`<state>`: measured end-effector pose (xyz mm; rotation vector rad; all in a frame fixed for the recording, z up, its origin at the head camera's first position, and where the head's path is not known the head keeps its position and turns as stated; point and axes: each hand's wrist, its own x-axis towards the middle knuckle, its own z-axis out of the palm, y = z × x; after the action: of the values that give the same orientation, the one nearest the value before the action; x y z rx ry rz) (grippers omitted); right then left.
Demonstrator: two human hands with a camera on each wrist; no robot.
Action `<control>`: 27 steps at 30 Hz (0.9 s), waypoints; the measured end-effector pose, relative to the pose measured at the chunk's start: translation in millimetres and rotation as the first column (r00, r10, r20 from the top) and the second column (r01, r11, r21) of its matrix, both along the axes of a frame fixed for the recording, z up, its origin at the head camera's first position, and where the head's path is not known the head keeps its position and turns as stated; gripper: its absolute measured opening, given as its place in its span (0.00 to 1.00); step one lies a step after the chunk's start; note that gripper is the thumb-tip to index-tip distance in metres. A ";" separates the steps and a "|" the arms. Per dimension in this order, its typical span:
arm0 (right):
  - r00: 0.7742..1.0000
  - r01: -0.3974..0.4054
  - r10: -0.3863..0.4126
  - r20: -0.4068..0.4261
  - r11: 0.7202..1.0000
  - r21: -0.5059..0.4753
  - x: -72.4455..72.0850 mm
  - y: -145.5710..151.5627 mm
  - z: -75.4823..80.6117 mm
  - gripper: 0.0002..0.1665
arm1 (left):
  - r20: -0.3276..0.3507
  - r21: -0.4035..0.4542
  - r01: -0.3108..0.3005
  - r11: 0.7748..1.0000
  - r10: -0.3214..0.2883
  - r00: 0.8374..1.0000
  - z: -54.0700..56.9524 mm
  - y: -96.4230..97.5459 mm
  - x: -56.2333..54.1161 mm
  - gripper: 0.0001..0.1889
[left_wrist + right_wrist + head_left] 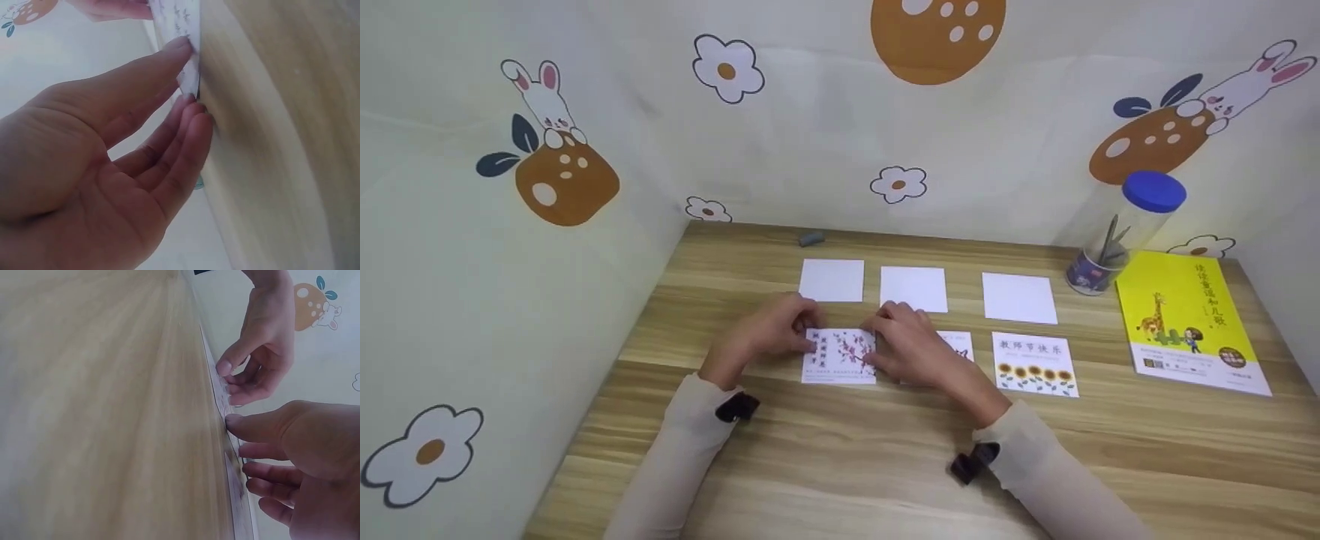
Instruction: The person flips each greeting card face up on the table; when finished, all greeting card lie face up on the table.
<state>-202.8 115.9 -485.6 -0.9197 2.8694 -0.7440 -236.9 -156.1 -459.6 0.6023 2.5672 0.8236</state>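
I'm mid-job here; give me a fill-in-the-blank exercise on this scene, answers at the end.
The left hand and right hand hold the blossom card, at the ____ end of its row in the head view.
There are ____ blank white cards.
The lid on the clear jar is ____.
The yellow book lies to the jar's ____ in the head view.

Missing words: left; three; blue; right.

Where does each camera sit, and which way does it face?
Head: on the head, facing forward and down at the blossom card on the table; left hand, right hand, sleeves show.
Left wrist: on that wrist, facing the card; left hand shows large, right hand partly.
Right wrist: on that wrist, facing low across the table; both hands show.
Wrist views share both hands, the table.
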 end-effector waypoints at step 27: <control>0.883 0.458 -0.450 0.133 0.889 -0.030 -29.3 197.3 19.0 0.33 | -0.144 0.128 0.074 0.989 -0.056 0.988 14.3 166.1 -11.4 0.31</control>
<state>-232.1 313.3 -466.7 -0.1775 2.9892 -0.8828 -248.4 10.0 -445.3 0.8072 2.6165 0.9677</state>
